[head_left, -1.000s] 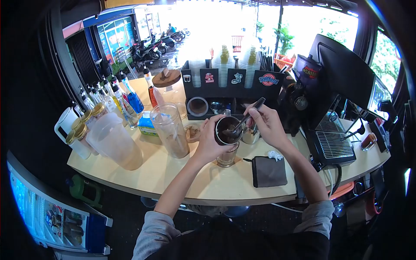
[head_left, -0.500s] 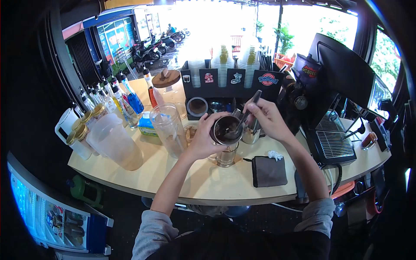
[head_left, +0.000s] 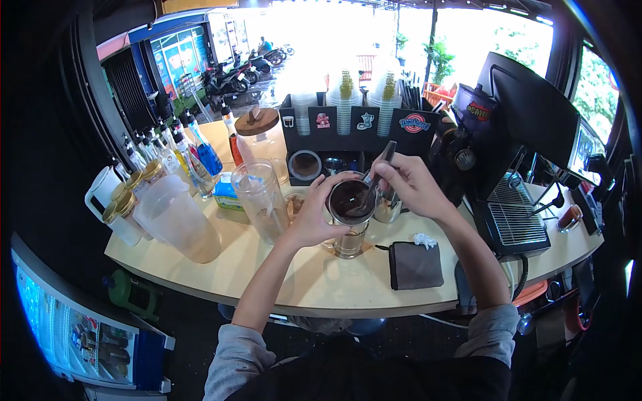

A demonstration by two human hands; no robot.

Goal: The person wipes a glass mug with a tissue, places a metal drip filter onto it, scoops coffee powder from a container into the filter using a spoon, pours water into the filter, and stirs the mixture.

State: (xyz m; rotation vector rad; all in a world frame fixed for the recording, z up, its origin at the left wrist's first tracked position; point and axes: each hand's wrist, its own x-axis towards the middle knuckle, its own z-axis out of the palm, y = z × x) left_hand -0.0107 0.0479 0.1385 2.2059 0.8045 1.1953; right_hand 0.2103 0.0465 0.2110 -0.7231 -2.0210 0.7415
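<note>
Left hand (head_left: pixel 313 217) and right hand (head_left: pixel 409 186) are both grasping in the head view, above the middle of the pale, wood-toned worktop (head_left: pixel 314 287). The left one curls its thumb and fingers around the side of a round metal cup (head_left: pixel 344 217) with dark contents, its open mouth facing the camera. The right one pinches the handle of a dark metal spoon (head_left: pixel 388 152), whose lower end reaches into the cup.

Below the cup, partly hidden by it, a clear glass mug (head_left: pixel 350 246) stands on the worktop; whether the two touch cannot be told. Just beyond the right hand, a shiny metal pitcher (head_left: pixel 386 211) is partly covered by the fingers. Nearer and to the right lies a folded grey-brown cloth (head_left: pixel 416 267), with a crumpled white tissue (head_left: pixel 424 239) on its far edge.

To the left of the left hand stands a tall clear cylindrical container (head_left: pixel 256 194), and farther left a wide translucent white pitcher (head_left: pixel 177 220). On the far side, a black organiser (head_left: pixel 368 142) holds stacks of clear plastic cups (head_left: pixel 344 110). At the right sits a black espresso machine (head_left: pixel 491 234) with a metal drip grate (head_left: pixel 516 224).
</note>
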